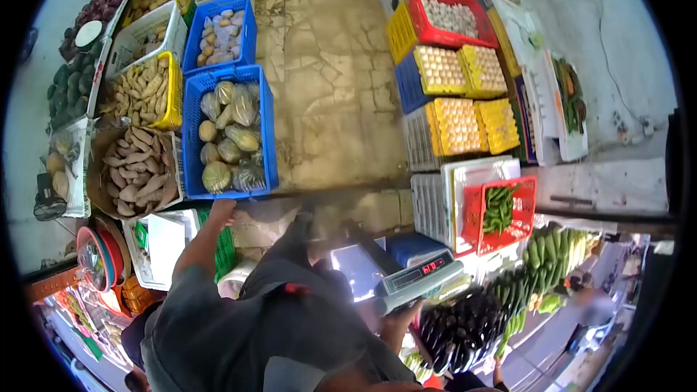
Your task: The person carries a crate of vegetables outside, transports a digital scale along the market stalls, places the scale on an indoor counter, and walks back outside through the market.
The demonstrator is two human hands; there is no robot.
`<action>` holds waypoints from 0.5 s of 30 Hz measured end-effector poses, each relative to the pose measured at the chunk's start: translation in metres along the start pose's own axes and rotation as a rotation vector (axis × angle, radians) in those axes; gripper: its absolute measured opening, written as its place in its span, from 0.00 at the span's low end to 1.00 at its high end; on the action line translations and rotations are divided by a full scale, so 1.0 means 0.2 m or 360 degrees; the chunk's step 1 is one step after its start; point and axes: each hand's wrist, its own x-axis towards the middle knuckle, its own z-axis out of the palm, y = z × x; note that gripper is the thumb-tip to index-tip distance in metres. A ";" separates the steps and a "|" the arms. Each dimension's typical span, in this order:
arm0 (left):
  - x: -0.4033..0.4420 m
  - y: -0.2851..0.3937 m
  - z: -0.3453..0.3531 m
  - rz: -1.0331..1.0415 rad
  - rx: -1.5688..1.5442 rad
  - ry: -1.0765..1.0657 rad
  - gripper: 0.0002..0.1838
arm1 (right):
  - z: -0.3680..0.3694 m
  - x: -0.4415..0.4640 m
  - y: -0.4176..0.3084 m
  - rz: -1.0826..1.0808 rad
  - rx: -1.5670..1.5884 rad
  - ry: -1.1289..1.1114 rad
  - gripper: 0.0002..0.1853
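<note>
My left hand (223,210) is at the near rim of a blue crate (250,194), with its fingers closed at the edge. Inside the crate lie melons or squashes (217,176), several of them wrapped in plastic. On the right, my right hand (404,315) is low against the near side of a grey scale (419,282) with a lit red display. The scale hides its fingers, so their pose and anything in them cannot be made out.
Sweet potatoes (136,174), ginger (149,91) and another blue crate (220,34) line the left. Egg trays (457,125), a red basket of green peppers (499,210) and eggplants (462,327) stand on the right. A tiled floor (330,65) runs between the rows.
</note>
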 end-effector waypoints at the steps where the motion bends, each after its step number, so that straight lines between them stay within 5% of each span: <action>1: -0.03 0.12 -0.01 0.0053 -0.0018 0.0007 0.10 | 0.29 -0.05 -0.02 0.0028 0.0002 -0.0078 0.38; 6: -0.02 0.60 0.00 0.0341 -0.0197 0.0020 0.11 | 0.58 0.16 -0.05 0.0057 -0.0075 -0.0111 0.38; 9: -0.01 0.83 0.03 0.0565 -0.0197 -0.0105 0.11 | 0.79 0.35 -0.06 0.0104 -0.0148 -0.0347 0.44; 10: -0.01 0.84 0.03 0.0613 -0.0194 -0.0202 0.11 | 0.87 0.38 -0.04 0.0152 -0.0111 -0.0664 0.43; 11: -0.03 0.81 0.06 0.0561 -0.0252 -0.0144 0.12 | 0.96 0.43 -0.03 0.0028 -0.0129 -0.0299 0.38; 12: -0.09 0.82 0.11 0.0523 -0.0303 -0.0081 0.13 | 1.06 0.46 -0.04 0.0097 -0.0067 -0.0307 0.38; 15: -0.12 0.92 0.11 0.0319 -0.0372 0.0017 0.14 | 1.28 0.66 -0.02 0.0032 -0.0183 -0.0703 0.37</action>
